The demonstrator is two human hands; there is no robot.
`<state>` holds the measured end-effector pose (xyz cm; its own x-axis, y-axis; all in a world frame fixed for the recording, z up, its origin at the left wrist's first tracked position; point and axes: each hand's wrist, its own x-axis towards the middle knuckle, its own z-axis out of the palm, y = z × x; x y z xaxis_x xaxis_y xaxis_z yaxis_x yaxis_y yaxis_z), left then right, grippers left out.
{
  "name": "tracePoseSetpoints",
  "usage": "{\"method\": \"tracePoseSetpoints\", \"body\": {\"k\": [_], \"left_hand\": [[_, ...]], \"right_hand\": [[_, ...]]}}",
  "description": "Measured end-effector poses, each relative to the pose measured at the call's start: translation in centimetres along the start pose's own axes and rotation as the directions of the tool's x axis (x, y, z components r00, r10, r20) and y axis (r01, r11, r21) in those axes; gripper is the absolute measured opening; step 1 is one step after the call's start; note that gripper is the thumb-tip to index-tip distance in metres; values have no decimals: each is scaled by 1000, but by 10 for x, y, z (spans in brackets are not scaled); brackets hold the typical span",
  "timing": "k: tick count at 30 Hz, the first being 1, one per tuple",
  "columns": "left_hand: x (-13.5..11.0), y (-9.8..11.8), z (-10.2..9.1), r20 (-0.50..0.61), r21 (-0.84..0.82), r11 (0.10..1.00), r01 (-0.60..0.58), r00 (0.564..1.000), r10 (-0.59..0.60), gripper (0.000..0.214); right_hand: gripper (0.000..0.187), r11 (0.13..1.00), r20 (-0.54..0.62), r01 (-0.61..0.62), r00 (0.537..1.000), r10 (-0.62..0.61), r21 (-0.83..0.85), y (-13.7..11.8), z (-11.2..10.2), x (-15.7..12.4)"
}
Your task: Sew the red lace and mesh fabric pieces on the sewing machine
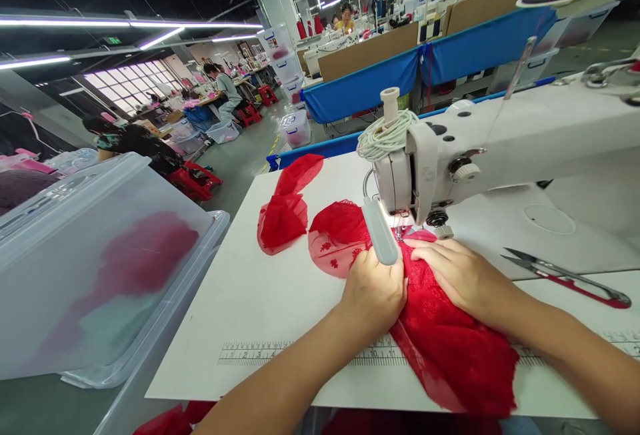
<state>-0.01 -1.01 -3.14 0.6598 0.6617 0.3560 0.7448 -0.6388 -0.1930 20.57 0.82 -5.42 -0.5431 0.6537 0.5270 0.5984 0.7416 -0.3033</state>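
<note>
Red lace fabric (450, 328) lies under the needle of a white sewing machine (505, 135) and drapes toward the table's front edge. My left hand (376, 288) is closed on the fabric's left edge, just below the grey finger guard (380, 231); its fingertips are partly hidden. On the other side of the needle, my right hand (457, 271) lies on the fabric with fingers stretched toward the presser foot (399, 231). More red sheer fabric with small embroidered flowers (337, 248) spreads left of the needle. Separate red mesh pieces (283, 221) rest farther left.
Thread snips (570, 278) with red handles lie right of my right hand. A printed ruler (260, 353) runs along the table's front. At left stands a translucent plastic box (115, 255) with red fabric inside. People sit at other workstations behind.
</note>
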Motion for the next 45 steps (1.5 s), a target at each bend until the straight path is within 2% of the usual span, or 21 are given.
{"method": "tracePoseSetpoints", "body": {"k": [11, 15, 23, 30, 35, 40, 43, 45], "left_hand": [[2, -1, -1, 64, 3, 1000, 8, 998, -8, 31], [2, -1, -4, 52, 8, 1000, 21, 998, -22, 32], [2, -2, -7, 126, 4, 999, 39, 991, -39, 27], [3, -1, -9, 139, 18, 999, 44, 989, -46, 29], [5, -2, -9, 135, 5, 998, 60, 989, -60, 31], [6, -6, -9, 88, -34, 996, 86, 993, -83, 26], [6, -9, -12, 79, -122, 992, 25, 997, -15, 20], [5, -9, -17, 111, -190, 981, -45, 992, 67, 25]], "right_hand": [[45, 997, 9, 67, 998, -67, -36, 4, -8, 8], [41, 999, 28, 44, 999, -43, -26, 5, -8, 8], [45, 999, 56, -49, 997, 48, 16, 6, -5, 6], [43, 1000, 23, 25, 999, -25, -9, 7, -8, 10], [33, 999, 69, -34, 997, 31, 37, -1, -16, 14], [32, 999, 48, 28, 999, -26, -28, 2, -17, 14], [33, 997, 27, 53, 998, -52, -55, 3, -16, 11], [34, 995, 5, 75, 997, -75, -72, 3, -16, 9]]}}
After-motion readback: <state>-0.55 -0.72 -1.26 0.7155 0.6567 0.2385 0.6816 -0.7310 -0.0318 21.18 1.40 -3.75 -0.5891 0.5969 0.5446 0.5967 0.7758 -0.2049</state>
